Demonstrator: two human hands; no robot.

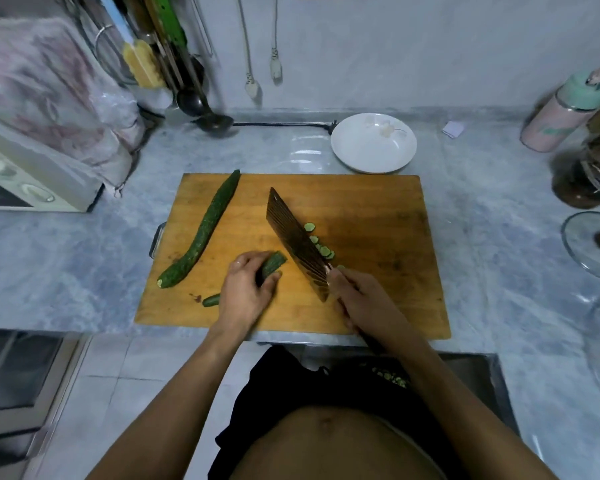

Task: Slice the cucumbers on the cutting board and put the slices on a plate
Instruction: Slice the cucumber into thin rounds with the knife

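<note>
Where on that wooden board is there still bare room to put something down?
The right part of the cutting board, beyond the slices, is bare. Crowded: the whole cucumber at left, and the middle, with the left hand, cucumber piece and cleaver.

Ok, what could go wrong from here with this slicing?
The left hand grips a short cucumber piece close to the cleaver, so the fingertips could get nicked as the piece shrinks. The slices lie loose beside the blade and might roll off the board. The plate sits behind the board, so carrying slices may drop some.
</note>
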